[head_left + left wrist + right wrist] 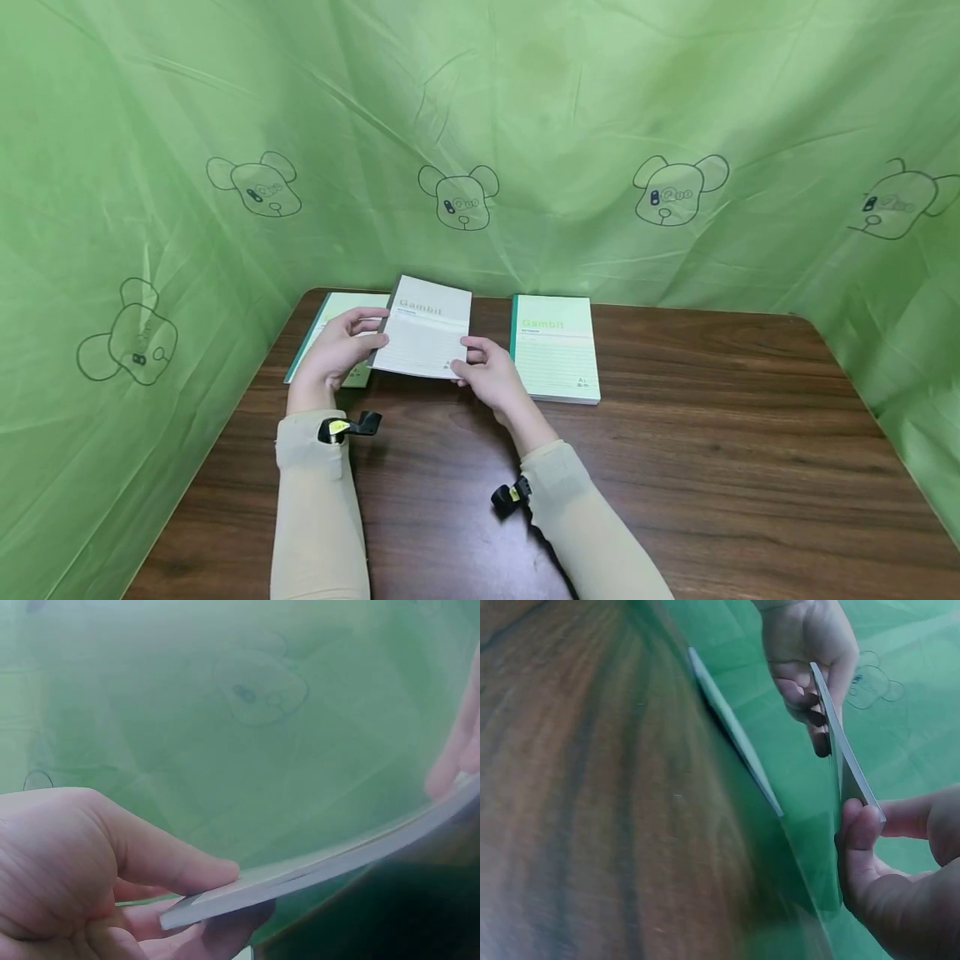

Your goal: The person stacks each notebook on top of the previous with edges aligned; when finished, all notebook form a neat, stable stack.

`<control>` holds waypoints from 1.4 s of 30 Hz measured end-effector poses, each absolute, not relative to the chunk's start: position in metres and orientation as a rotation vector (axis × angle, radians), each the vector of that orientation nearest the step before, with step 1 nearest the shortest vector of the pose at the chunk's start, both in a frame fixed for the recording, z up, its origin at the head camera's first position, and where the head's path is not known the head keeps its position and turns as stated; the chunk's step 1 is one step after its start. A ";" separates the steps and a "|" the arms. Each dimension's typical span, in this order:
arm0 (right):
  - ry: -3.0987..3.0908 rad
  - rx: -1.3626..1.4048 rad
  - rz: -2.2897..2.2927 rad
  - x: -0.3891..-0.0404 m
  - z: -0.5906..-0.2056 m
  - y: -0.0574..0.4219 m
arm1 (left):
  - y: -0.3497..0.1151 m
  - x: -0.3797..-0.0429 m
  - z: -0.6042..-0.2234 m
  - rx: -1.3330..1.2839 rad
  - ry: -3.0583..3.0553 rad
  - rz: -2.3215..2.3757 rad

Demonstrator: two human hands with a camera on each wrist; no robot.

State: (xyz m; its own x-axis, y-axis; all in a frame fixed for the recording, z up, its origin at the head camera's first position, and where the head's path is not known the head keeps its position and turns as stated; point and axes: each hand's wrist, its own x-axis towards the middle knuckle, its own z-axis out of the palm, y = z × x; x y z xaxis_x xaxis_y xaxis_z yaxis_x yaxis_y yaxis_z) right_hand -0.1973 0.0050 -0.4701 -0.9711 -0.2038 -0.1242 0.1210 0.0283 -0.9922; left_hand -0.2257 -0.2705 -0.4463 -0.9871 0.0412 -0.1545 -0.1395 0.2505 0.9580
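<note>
A notebook with a grey spine and "Gambit" on its cover is held above the table, its cover facing up. My left hand pinches the spine side, thumb on the cover and fingers underneath, as the left wrist view shows at the notebook's edge. The opposite lower corner is pinched by my right hand; in the right wrist view the notebook appears edge-on between both hands. Behind my left hand, a green-spined notebook lies partly hidden on the table.
Right of the hands lies another green-spined Gambit notebook, thicker at its front edge. All of this is on a dark wooden table. A green curtain with bear-head drawings hangs along the table's back and sides.
</note>
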 end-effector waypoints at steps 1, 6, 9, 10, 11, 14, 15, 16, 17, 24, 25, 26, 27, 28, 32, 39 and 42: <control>2.063 -0.090 -2.054 -0.198 -0.469 0.007 | -0.270 -0.226 -0.445 -0.088 2.356 1.851; 2.045 -0.098 -2.087 -0.205 -0.466 0.017 | -0.262 -0.225 -0.438 -0.065 2.309 1.914; 2.050 -0.098 -2.070 -0.208 -0.464 0.026 | -0.255 -0.224 -0.435 -0.045 2.299 1.917; 2.052 -0.100 -2.062 -0.210 -0.464 0.029 | -0.252 -0.225 -0.434 -0.037 2.302 1.910; 2.058 -0.105 -2.052 -0.211 -0.464 0.032 | -0.250 -0.225 -0.434 -0.029 2.303 1.905; 2.070 -0.128 -2.029 -0.213 -0.461 0.043 | -0.242 -0.227 -0.433 -0.008 2.310 1.882; 2.075 -0.136 -2.020 -0.213 -0.460 0.047 | -0.240 -0.228 -0.433 -0.002 2.318 1.868; 2.082 -0.144 -2.012 -0.214 -0.458 0.052 | -0.237 -0.229 -0.432 0.003 2.327 1.854; 2.087 -0.148 -2.008 -0.214 -0.456 0.056 | -0.233 -0.230 -0.432 0.010 2.333 1.843; 2.166 -0.176 -1.905 -0.220 -0.448 0.090 | -0.207 -0.231 -0.426 0.061 2.332 1.835; 2.172 -0.176 -1.891 -0.221 -0.447 0.094 | -0.203 -0.231 -0.426 0.071 2.333 1.837; 2.176 -0.173 -1.879 -0.221 -0.447 0.099 | -0.199 -0.231 -0.426 0.078 2.340 1.833; 2.179 -0.172 -1.871 -0.222 -0.446 0.103 | -0.195 -0.231 -0.426 0.082 2.350 1.827; 2.175 -0.171 -1.870 -0.222 -0.446 0.107 | -0.191 -0.231 -0.426 0.085 2.364 1.815; 2.192 -0.163 -1.864 -0.224 -0.445 0.122 | -0.172 -0.231 -0.426 0.099 2.453 1.731; 2.246 -0.177 -1.852 -0.226 -0.445 0.144 | -0.148 -0.230 -0.427 0.095 2.490 1.717; 2.258 -0.196 -1.864 -0.228 -0.445 0.151 | -0.141 -0.229 -0.428 0.112 2.483 1.745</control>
